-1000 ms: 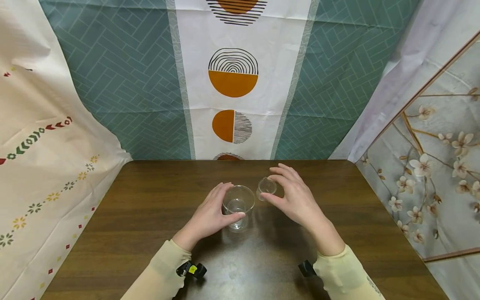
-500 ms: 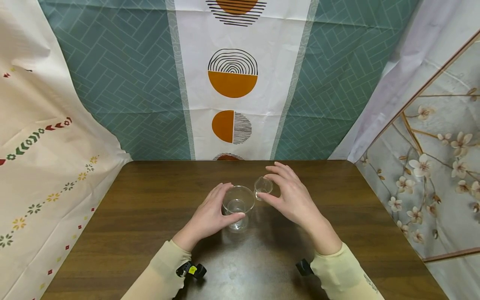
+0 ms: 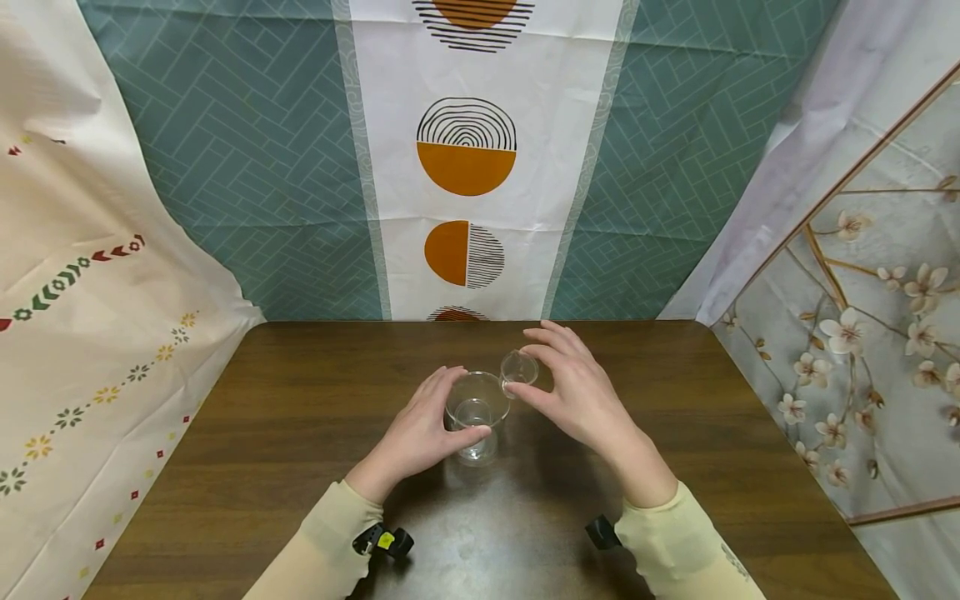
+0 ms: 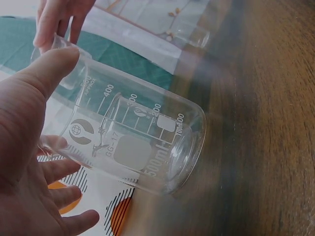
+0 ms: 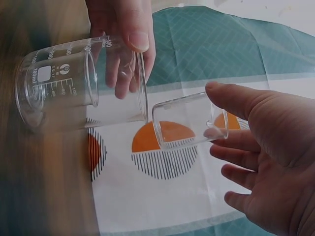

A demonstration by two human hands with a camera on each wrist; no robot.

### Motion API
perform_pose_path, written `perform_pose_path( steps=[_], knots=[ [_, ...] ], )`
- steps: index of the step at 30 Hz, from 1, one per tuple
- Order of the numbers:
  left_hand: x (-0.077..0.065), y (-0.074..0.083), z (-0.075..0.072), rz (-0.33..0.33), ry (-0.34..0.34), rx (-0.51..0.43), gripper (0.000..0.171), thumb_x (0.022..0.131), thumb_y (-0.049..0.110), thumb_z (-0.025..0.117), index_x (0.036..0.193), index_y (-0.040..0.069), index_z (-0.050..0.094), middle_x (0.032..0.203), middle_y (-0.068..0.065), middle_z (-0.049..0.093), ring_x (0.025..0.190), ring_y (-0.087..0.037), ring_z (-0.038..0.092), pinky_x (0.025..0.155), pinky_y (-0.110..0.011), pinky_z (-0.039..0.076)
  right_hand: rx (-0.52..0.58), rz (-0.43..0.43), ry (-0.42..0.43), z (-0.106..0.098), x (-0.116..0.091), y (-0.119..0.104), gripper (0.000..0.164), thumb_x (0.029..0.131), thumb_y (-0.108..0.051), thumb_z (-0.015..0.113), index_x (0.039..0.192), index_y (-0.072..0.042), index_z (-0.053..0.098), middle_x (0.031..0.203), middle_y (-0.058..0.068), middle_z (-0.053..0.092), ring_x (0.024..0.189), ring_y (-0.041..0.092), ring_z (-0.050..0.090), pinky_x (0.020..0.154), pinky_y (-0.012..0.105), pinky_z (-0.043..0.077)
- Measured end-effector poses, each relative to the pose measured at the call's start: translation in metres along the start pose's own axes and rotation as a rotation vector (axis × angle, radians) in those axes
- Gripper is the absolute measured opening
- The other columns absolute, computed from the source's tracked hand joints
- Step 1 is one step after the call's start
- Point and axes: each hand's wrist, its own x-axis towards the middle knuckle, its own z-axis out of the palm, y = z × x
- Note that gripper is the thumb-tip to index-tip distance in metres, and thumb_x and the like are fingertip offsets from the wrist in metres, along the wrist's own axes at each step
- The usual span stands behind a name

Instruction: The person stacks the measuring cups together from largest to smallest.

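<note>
A large 500 ml glass beaker (image 3: pixel 492 400) stands upright on the table, gripped near its rim by my left hand (image 3: pixel 412 429), thumb on the near side and fingers on the far side. Inside it sits a smaller marked beaker (image 5: pixel 74 88). My right hand (image 3: pixel 585 396) pinches a third, still smaller clear beaker (image 5: pixel 179 115) between thumb and index finger near its rim, with the other fingers spread. In the right wrist view, this beaker's base is just beside the large beaker's rim; whether they touch I cannot tell. The small beaker appears empty.
The brown wooden table (image 3: pixel 315 392) reaches back to a hanging cloth (image 3: pixel 480 200) with green and white panels. A patterned cream cloth (image 3: pixel 112 333) hangs on the left, a floral one (image 3: pixel 862 375) on the right. Both wrists wear black straps.
My right hand has shifted left with the smallest beaker, bringing it up to the large beaker's right rim. My left hand and the large beaker have stayed put.
</note>
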Motion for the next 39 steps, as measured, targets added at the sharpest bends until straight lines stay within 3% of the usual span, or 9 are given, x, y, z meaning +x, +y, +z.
perform_pose_path(
  steps=[21, 39],
  knots=[
    [0.001, -0.001, 0.001, -0.003, -0.007, 0.014, 0.094, 0.092, 0.06, 0.085, 0.164, 0.015, 0.044, 0.173, -0.016, 0.04, 0.165, -0.039, 0.026, 0.122, -0.071, 0.035, 0.023, -0.051, -0.032, 0.011, 0.004, -0.009, 0.05, 0.092, -0.035, 0.094, 0.129, -0.006, 0.078, 0.157, 0.007, 0.061, 0.16, 0.031, 0.037, 0.126, 0.056, 0.038],
    [0.0, -0.001, 0.001, 0.007, -0.005, 0.017, 0.095, 0.092, 0.058, 0.086, 0.164, 0.012, 0.045, 0.172, -0.016, 0.042, 0.165, -0.039, 0.026, 0.123, -0.07, 0.034, 0.053, -0.033, -0.099, 0.02, 0.005, -0.017, 0.045, 0.094, -0.037, 0.091, 0.128, -0.01, 0.078, 0.16, 0.003, 0.058, 0.162, 0.029, 0.035, 0.126, 0.056, 0.037]
  ],
)
